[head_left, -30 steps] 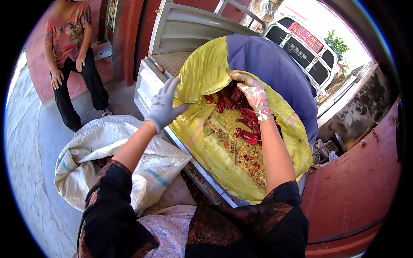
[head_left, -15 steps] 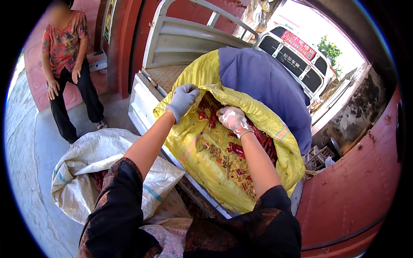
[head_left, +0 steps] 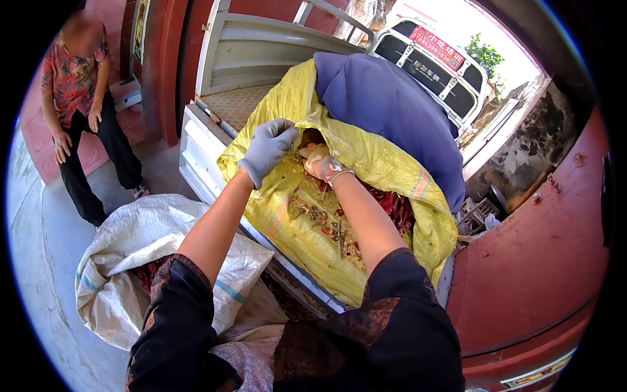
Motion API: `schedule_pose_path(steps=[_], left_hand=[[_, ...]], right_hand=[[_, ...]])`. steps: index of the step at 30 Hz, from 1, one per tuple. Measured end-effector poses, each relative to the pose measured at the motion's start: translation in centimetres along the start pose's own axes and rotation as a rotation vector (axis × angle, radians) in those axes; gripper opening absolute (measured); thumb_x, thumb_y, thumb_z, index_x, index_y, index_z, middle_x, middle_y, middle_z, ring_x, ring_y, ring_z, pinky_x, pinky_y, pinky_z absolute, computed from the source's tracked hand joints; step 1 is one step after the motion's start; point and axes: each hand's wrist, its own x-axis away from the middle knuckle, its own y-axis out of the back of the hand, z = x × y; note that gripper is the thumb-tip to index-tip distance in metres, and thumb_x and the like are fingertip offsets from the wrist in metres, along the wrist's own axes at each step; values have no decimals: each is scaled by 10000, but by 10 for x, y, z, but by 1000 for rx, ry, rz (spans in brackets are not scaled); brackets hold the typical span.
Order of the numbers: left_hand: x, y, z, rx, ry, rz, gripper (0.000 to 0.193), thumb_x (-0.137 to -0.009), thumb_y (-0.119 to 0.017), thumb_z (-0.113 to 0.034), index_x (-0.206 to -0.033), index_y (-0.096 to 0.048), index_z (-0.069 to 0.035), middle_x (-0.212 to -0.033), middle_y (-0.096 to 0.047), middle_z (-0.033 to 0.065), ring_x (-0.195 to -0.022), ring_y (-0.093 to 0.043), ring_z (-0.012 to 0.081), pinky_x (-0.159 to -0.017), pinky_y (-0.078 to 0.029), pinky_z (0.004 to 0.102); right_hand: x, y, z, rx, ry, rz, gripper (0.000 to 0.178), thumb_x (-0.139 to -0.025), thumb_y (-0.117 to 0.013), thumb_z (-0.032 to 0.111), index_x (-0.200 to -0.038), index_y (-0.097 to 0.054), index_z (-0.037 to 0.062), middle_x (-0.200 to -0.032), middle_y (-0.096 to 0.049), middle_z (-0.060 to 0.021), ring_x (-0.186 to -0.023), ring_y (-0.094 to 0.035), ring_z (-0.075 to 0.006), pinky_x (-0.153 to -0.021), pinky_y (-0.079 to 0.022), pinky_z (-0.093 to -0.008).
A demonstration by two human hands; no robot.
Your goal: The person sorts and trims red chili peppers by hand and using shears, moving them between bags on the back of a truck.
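A yellow woven sack [head_left: 385, 157] lies open on the truck bed, with dark red dried chillies [head_left: 395, 208] inside. Yellow seeds and chilli bits [head_left: 320, 219] cover its lower flap. My left hand [head_left: 269, 149], in a grey glove, pinches the sack's edge at the upper left of the opening. Beside it my right hand [head_left: 320, 162], in a white and pink glove, is at the mouth of the sack with its fingers curled. Its fingertips are partly hidden, so what they grip does not show.
A blue cloth [head_left: 385, 95] covers the far part of the load. To the left, a white woven sack [head_left: 140, 235] with chillies stands on the ground. A person [head_left: 81, 98] sits beyond it. The truck's side panel [head_left: 202, 144] and a red metal door [head_left: 522, 261] flank the load.
My right hand has moved left and up along the opening, close to my left hand. The view has shifted slightly. My left hand stays at the sack's edge.
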Motion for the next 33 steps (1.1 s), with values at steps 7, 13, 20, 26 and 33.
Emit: schedule_pose_path(steps=[7,13,20,26,33], left_hand=[[9,-36,29,-396,10,43,205,-834,-585,-169,-908,-620,19,-747,-618,44,-695,-559,109,-658,-457,262],[34,-41,51,-563,65,75,284,-813,-578,-184,-1047,-591,-24,-949,-645,150,-869,-626,247,-769,-478,326],[59,-52,27,-539,-114,8,351,-815,-564,-173,-1132,-545,-21,-1094,-585,163,-987,-576,274,-869,-443,345],[85,-78,21,-352,5,258,563,-754,-663,-247,-1228,-474,-8,-1188,-516,162,-946,-567,237,-828,-464,315],[92,-98,4,-527,-244,333,601,-719,-715,-215,-1234,-466,-30,-1154,-525,124,-957,-534,228,-853,-438,324]], right_hand=[[151,76,-20,-506,-138,116,374,-918,-422,251,-1288,-476,245,-1109,-592,-130,-991,-575,-272,-881,-443,-354],[182,118,-20,-335,-180,74,390,-830,-607,340,-1197,-553,221,-1020,-632,-103,-960,-596,-251,-796,-478,-350],[205,123,-29,-1034,-359,-340,161,-773,-651,117,-924,-658,64,-942,-670,-56,-880,-623,-190,-800,-471,-284],[218,99,-23,-1364,-355,-557,134,-779,-636,-3,-912,-639,4,-930,-669,-75,-867,-617,-139,-781,-476,-251],[248,124,20,-1554,-379,-749,180,-787,-616,-67,-955,-585,-10,-987,-647,-82,-845,-603,-109,-739,-491,-231]])
